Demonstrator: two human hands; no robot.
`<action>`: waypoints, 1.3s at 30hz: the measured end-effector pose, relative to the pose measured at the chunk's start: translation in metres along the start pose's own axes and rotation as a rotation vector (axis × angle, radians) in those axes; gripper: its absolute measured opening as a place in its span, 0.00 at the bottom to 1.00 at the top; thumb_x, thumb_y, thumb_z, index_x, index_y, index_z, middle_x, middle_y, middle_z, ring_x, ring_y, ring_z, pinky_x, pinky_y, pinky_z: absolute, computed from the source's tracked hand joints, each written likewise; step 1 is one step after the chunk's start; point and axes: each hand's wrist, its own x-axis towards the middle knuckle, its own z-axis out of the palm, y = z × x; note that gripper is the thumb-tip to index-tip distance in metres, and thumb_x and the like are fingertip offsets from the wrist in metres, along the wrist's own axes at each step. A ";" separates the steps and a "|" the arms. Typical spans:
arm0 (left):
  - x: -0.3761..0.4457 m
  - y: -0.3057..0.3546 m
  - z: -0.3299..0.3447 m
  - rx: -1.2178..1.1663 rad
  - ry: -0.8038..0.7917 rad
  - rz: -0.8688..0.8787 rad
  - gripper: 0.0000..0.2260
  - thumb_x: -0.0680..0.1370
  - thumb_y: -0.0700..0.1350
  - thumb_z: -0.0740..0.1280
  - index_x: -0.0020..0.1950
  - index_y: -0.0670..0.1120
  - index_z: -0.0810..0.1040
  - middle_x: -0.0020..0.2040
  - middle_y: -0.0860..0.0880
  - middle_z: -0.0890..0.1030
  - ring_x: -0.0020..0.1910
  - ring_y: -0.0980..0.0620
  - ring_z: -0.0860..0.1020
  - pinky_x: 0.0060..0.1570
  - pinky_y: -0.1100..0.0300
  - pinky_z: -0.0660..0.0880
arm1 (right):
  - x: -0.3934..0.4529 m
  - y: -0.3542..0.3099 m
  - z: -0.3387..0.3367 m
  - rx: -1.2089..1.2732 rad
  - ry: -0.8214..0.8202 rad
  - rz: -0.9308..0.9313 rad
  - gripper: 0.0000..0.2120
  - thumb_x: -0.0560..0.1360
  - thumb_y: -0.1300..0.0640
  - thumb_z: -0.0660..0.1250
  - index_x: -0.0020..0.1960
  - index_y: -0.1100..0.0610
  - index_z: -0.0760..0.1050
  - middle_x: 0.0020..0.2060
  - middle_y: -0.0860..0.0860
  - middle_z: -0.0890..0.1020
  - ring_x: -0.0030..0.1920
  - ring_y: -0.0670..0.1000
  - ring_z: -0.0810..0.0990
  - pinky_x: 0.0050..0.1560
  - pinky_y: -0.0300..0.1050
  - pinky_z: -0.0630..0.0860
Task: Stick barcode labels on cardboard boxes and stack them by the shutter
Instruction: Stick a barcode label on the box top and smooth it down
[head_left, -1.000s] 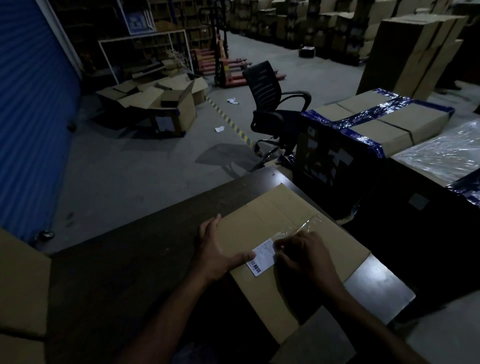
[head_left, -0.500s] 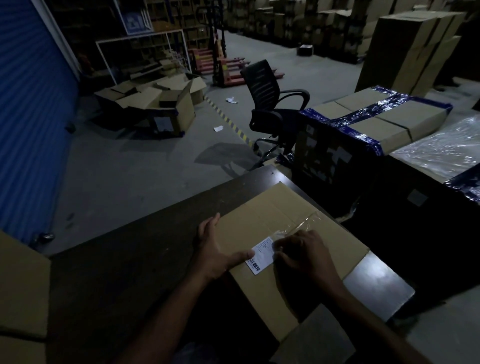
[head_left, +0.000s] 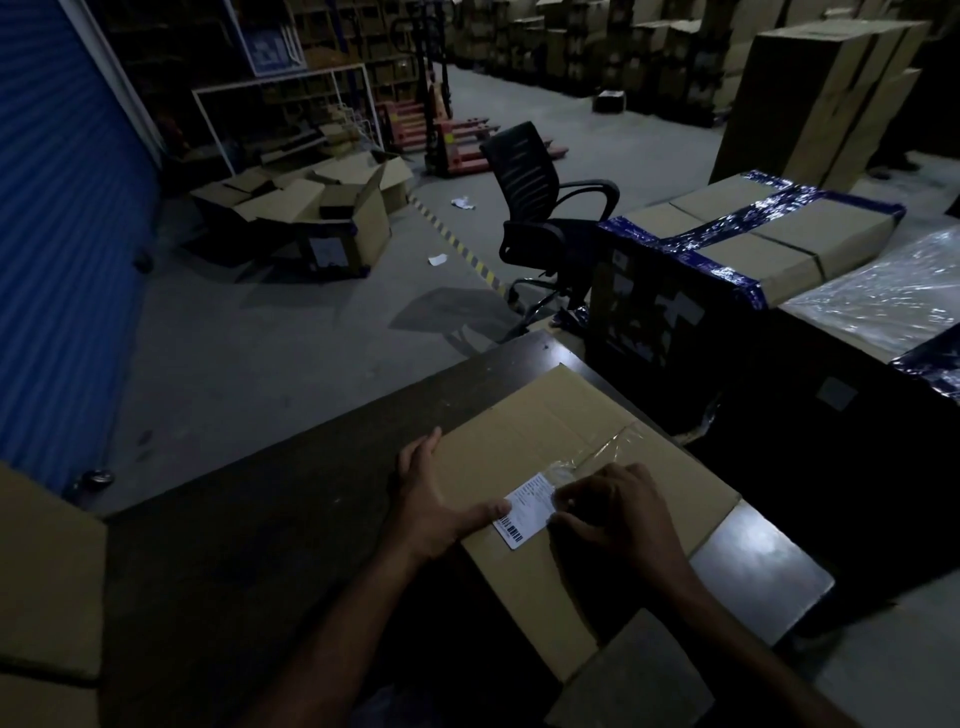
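A taped cardboard box (head_left: 540, 431) lies flat on a dark table (head_left: 270, 545) in front of me. A white barcode label (head_left: 524, 512) sits on the box's top near its left edge. My left hand (head_left: 431, 499) rests along the box's left side, fingers straight, and its thumb presses the label's left end. My right hand (head_left: 618, 512) lies over the label's right end with its fingers bent down onto it. The blue shutter (head_left: 57, 249) fills the left side of the view.
A cardboard sheet (head_left: 41, 587) sits at the table's left end. A black office chair (head_left: 540, 218) stands beyond the table. Boxes with blue tape (head_left: 753, 244) stand to the right, open cartons (head_left: 311, 208) lie on the floor by the shutter, and a pallet jack (head_left: 447, 140) is behind them.
Both hands stay on the label and barely shift. The box has not moved.
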 end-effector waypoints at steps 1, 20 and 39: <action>0.000 0.000 0.000 0.007 0.003 0.000 0.58 0.55 0.63 0.82 0.79 0.55 0.57 0.74 0.55 0.56 0.71 0.52 0.63 0.65 0.58 0.65 | 0.000 0.000 0.000 0.014 0.000 0.003 0.09 0.68 0.45 0.75 0.47 0.43 0.81 0.39 0.38 0.73 0.48 0.45 0.66 0.50 0.44 0.66; -0.006 0.009 -0.005 0.126 -0.008 -0.071 0.64 0.48 0.79 0.72 0.79 0.57 0.56 0.74 0.55 0.58 0.71 0.49 0.66 0.69 0.45 0.68 | -0.046 0.005 0.022 -0.061 0.402 0.122 0.07 0.73 0.45 0.65 0.48 0.42 0.80 0.44 0.38 0.78 0.49 0.45 0.70 0.46 0.42 0.52; -0.050 0.045 -0.016 0.711 0.031 -0.085 0.50 0.69 0.76 0.62 0.80 0.53 0.44 0.72 0.47 0.71 0.68 0.46 0.72 0.63 0.51 0.69 | 0.070 0.036 -0.035 -0.011 -0.200 -0.315 0.15 0.72 0.40 0.65 0.50 0.47 0.84 0.46 0.43 0.84 0.46 0.40 0.80 0.50 0.46 0.79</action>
